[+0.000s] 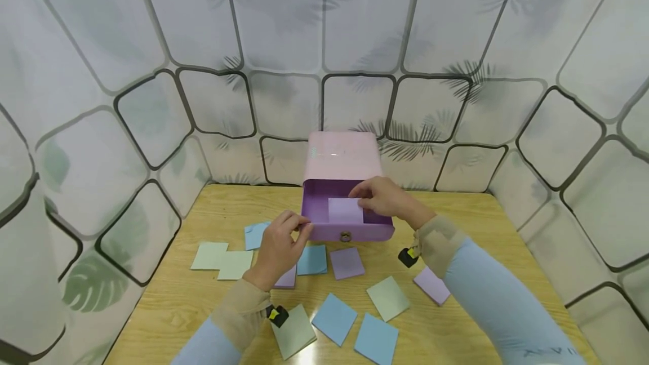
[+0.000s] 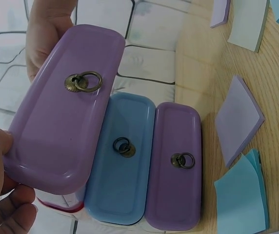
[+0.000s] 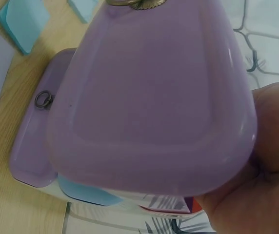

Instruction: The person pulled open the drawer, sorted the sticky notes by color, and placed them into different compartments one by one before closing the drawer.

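A wooden surface (image 1: 507, 252) fills the near scene, walled in by a patterned curtain (image 1: 101, 100). At its far middle stands a small pink drawer cabinet (image 1: 342, 154); the left wrist view shows its lower blue drawer (image 2: 122, 161) and lower purple drawer (image 2: 176, 165) pushed in, each with a brass ring pull.

The top purple drawer (image 1: 347, 221) is pulled out toward the person and open. The left hand (image 1: 281, 246) grips its near left corner, fingers curled over the rim. The right hand (image 1: 385, 196) reaches over the drawer from the right and pinches a pale purple sticky-note pad (image 1: 346, 210), which sits inside the drawer, toward its middle.

Loose pads lie scattered on the surface in front of the cabinet: green ones (image 1: 223, 261) to the left, blue ones (image 1: 334, 317) in the near middle, and a purple one (image 1: 347, 262) just near of the drawer front.

To do this step well, I judge the left hand should hold the drawer steady so that it neither tips nor slides back, while the right lowers the pad flat against the drawer floor and lets go only when it lies square. Pushing it toward the back or a side wall would leave room for more pads, and the fingers should lift clear of the rim afterwards.
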A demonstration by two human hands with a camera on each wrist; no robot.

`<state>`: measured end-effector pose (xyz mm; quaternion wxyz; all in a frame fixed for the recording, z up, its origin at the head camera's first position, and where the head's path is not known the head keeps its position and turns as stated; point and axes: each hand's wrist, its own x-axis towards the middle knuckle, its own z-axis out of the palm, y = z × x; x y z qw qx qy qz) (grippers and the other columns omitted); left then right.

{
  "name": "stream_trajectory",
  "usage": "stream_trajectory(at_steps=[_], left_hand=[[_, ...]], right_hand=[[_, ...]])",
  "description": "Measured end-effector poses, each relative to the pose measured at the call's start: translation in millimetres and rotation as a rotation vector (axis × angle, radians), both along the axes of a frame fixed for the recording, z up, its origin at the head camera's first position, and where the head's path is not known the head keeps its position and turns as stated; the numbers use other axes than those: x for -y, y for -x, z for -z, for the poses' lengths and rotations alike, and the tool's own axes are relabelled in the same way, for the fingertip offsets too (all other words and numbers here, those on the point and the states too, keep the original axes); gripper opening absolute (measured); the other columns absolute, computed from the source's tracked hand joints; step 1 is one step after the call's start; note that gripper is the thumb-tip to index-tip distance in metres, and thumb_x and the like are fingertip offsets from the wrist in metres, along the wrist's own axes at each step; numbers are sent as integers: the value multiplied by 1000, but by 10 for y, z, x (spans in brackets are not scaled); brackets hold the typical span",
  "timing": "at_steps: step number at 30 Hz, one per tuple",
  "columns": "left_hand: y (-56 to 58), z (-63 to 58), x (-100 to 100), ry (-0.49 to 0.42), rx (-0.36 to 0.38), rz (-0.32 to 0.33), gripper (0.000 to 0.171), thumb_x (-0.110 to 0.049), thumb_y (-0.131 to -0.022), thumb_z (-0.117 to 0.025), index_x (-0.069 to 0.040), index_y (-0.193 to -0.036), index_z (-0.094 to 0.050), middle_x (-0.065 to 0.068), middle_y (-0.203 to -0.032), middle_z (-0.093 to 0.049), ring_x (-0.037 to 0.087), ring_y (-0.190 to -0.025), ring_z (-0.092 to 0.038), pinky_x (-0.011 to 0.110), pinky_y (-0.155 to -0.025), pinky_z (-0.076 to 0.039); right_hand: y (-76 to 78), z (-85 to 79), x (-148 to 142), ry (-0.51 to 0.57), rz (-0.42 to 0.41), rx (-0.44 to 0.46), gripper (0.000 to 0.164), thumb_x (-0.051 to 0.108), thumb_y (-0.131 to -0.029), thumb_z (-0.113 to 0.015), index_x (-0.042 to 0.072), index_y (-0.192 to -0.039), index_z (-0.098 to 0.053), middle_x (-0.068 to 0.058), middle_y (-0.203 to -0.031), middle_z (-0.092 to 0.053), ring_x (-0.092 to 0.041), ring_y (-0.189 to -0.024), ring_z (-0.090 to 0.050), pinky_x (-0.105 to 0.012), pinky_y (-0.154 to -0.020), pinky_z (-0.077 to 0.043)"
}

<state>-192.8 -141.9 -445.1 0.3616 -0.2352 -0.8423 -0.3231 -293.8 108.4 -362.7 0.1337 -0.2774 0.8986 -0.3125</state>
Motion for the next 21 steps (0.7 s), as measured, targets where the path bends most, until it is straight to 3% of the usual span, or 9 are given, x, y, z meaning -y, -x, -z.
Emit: stream_trajectory(at_steps=[10,17,21], left_hand=[[5,-12,0,12,-17,2,5,-12,-88,-70,-7,-89,-70,-1,-81,-58,9,-70,-55,22,-56,-46],[-2,-15,-5,17,-26,-3,7,-12,-87,-72,-5,-88,-70,1,-80,-59,10,-70,-56,22,-55,-46],[4,-9,-8,12,-31,-2,6,-11,-86,-72,-5,-87,-70,1,-80,-59,10,-69,-56,22,-54,-46]], right_hand=[[45,35,-23,-92,-35,11,23,6,-94,-60,10,-115,-69,0,-89,-69,-13,-70,-63,-30,-65,-52],[101,95,12,-199,-78,-101,22,10,-88,-68,10,-110,-72,-2,-102,-70,-17,-94,-64,-35,-81,-53],[117,117,55,-257,-94,-112,24,11,-87,-69,10,-111,-72,-3,-105,-70,-20,-98,-64,-36,-82,-53]])
